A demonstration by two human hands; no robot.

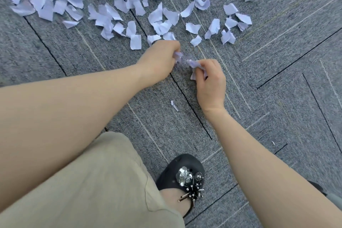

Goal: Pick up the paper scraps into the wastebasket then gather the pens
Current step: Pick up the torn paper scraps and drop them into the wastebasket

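While most of the paper scraps (118, 0) lie loose on the grey carpet (277, 61), a few are already in hand. Scatter runs from 9 o'clock through 12 to about 2 o'clock of the hands, densest at 11. Pieces are torn, pale lilac-white, many overlapping, some curled.

Left hand (161, 61): fingers curled under, gripping a small crumpled scrap (178, 56) that pokes out at its 3 o'clock side. How much paper is inside the fist, can't tell, the palm faces down.

Right hand (211, 81): thumb and fingertips pinching a crumpled wad (194, 68) at the hand's 11 o'clock. Wad sits just beside the left hand's scrap; the two look apart, but the gap is blurred, so not certain.

Nearest loose scraps are just beyond the left knuckles at 12 o'clock. One thin sliver (174, 105) lies alone at 6 o'clock of the hands, between the two forearms. A tiny white fleck (273, 142) sits at 4 o'clock, well apart.

Carpet is tiled, dark seams and pale lines running diagonally.

Bottom of view: beige trouser leg (92, 181) at 7 o'clock, black shoe (183, 170) with silver sequin and bead ornaments at 6 o'clock.
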